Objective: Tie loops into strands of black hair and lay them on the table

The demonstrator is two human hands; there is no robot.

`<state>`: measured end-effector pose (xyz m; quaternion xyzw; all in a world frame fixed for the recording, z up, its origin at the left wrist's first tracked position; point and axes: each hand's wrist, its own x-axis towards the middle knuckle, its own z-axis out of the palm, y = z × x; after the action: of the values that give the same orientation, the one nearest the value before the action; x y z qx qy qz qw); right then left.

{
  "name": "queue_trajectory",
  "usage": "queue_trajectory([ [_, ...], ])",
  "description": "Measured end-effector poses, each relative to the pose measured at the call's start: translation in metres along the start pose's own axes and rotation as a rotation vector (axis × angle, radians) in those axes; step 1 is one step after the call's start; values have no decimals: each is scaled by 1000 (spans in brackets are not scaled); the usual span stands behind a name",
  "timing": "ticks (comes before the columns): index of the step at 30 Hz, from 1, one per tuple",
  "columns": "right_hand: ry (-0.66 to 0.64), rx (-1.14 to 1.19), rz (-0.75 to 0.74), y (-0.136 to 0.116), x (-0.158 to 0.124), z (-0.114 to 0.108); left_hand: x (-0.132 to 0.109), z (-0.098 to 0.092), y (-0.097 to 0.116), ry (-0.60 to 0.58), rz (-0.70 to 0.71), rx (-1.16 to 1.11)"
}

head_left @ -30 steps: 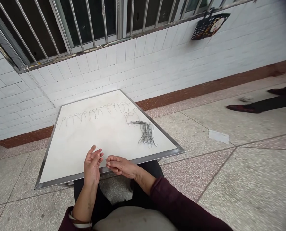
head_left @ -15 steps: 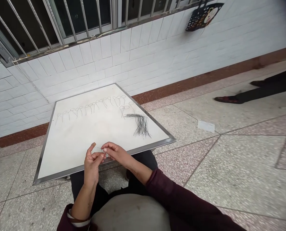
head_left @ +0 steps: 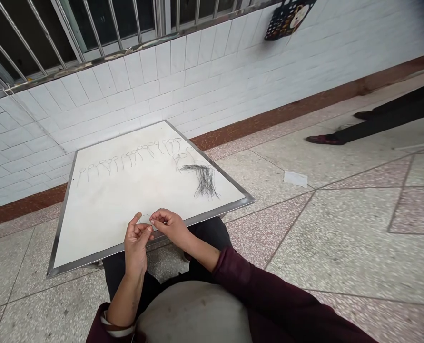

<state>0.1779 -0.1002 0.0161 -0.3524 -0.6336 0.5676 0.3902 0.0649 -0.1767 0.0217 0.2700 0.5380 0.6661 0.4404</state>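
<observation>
Closest to us, below our hands, a pale grey cloth [head_left: 193, 309] covers our front, with dark trousers [head_left: 212, 233] beyond it and maroon sleeves [head_left: 269, 286] pushed back from both wrists. Our left hand [head_left: 137, 242] pinches a thin strand [head_left: 145, 216] between thumb and fingers, its index finger raised apart. Our right hand [head_left: 169, 226], just beside it, grips the same strand with thumb and fingertips, so that it bows in a small arc between the two hands; we cannot tell exactly how its ends run. Both hands are over the near edge of the white, metal-rimmed table [head_left: 97, 219]. Ahead and to the right of our hands, a loose bundle of dark strands [head_left: 205, 182] lies on the tabletop, some of them fanned towards us. Just behind it are a few looped strands [head_left: 179, 157], and farther ahead of our hands a row of looped pieces [head_left: 135, 155] runs across, their tails pointing our way. Off to the right, on the speckled floor [head_left: 347, 243], we see a flat white piece [head_left: 295, 178] and, farther off, another person's dark-shod feet [head_left: 326, 139]. Beyond the table stands the white tiled wall [head_left: 197, 90], with a dotted bag [head_left: 286, 21] hanging high to the right and a barred window [head_left: 115, 24] above.
</observation>
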Motion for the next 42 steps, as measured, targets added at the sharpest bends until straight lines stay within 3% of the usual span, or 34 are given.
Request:
queue_trajectory([
  [11, -99, 18, -97, -2, -7, 0, 0, -3, 0, -15, -9, -125],
  [25, -161, 62, -94, -3, -8, -10, -3, -1, 4, -146, -117, -291],
  [32, -148, 61, -89, 3, -8, -10, -7, -1, 6, -241, -107, -235],
  [42, -251, -119, -317, -4, -5, -36, -14, -15, 24, -373, -188, -158],
])
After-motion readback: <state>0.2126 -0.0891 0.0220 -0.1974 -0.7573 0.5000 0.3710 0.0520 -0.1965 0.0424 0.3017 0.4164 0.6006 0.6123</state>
